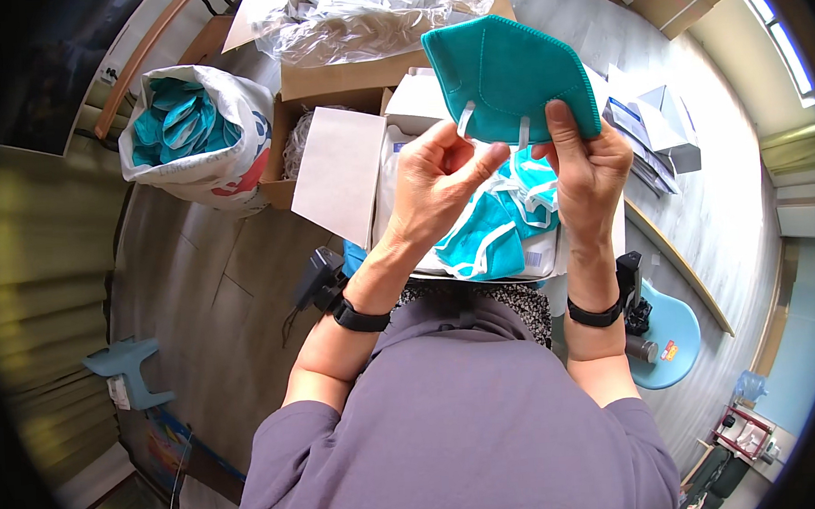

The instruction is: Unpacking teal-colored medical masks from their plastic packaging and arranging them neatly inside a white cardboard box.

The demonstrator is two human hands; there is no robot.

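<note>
Aloft over an open white box is a teal mask, the right hand having its fingers closed on the lower right corner. The left hand has its fingers curled nearly together by a white strap; whether they grip it, I cannot tell. Beneath lie loose masks. Leftward stands a white sack of teal masks; beyond are clear plastic bags.

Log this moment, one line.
right hand: holds folded teal face mask; left hand: at one white ear loop; below: more teal masks
</note>
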